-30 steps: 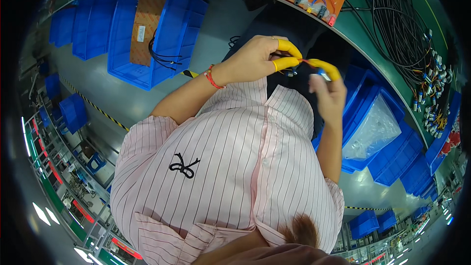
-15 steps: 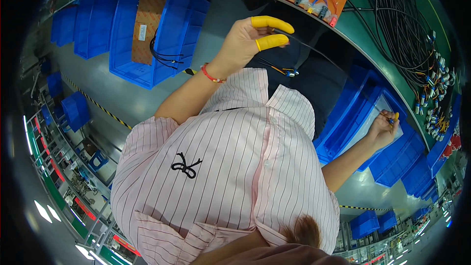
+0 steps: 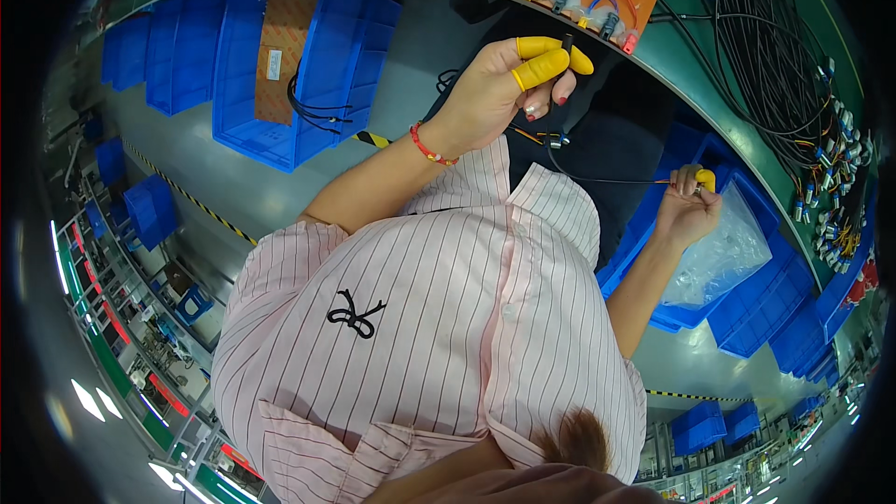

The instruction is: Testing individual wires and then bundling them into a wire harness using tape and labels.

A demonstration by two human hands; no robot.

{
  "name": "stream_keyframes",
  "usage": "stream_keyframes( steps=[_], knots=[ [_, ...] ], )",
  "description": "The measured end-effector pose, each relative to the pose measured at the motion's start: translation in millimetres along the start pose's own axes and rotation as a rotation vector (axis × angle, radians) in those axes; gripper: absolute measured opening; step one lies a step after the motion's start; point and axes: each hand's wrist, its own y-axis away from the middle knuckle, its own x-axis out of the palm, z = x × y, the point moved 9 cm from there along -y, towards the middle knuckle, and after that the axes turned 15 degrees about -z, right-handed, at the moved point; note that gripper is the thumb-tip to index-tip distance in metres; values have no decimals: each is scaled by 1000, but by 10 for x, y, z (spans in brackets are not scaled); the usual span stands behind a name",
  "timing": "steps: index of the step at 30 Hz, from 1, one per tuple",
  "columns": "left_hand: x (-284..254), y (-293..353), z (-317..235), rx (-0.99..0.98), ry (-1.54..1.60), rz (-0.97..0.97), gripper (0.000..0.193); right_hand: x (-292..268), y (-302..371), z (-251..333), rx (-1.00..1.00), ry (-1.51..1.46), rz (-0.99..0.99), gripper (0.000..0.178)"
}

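While a large blue bin (image 3: pixel 250 138) stands at the far left on the floor, a sheet of brown cardboard (image 3: pixel 287 14) leans inside it, with a few bent black cords (image 3: pixel 300 110) beside the sheet. To the right of the bin comes the left hand (image 3: pixel 490 98), a red bracelet (image 3: pixel 431 149) around its wrist and yellow covers (image 3: pixel 541 69) on its thumb and a finger. Its grip pinches a thin black cable (image 3: pixel 607 181), whose thick dark end pokes up above the fingertips. Below that hand, a small plug (image 3: pixel 555 141) with orange wires lies over the person's dark lap. Above, an orange board (image 3: pixel 637 2) with coloured sockets and wires sits at the table edge. The cable hangs from the left hand, bends, and crosses the lap to the right hand (image 3: pixel 689 213), whose grip grasps its other stretch between bent fingers. Just beyond this hand, a clear plastic bag (image 3: pixel 726 257) lies in another blue bin (image 3: pixel 642 241). Farthest right, a bundle of black cables (image 3: pixel 756 51) with many plugs (image 3: pixel 835 182) rests on the green table (image 3: pixel 689 54).
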Motion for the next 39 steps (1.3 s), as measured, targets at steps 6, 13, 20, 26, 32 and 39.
stream_keyframes(
  steps=[6, 13, 20, 26, 32, 39],
  knots=[
    [-1, -33, 39, -57, 1, -18, 23, 163, 32, -73, -64, 67, 81, 16],
    [0, -71, 61, -93, 5, -22, 21, 170, 19, -115, -69, 84, 147, 23],
    [-22, -103, 67, -126, -68, -96, 13, 89, -10, -167, -39, 76, 84, 24],
    [57, -148, 45, -151, 13, -82, 9, 102, 5, -193, -39, 95, 69, 24],
    [46, -156, 4, -150, 39, -97, 17, 96, 13, -188, -41, 99, 51, 22],
    [23, -156, 6, -177, 85, -109, 19, 89, 16, -227, -34, 106, 32, 20]
  ],
)
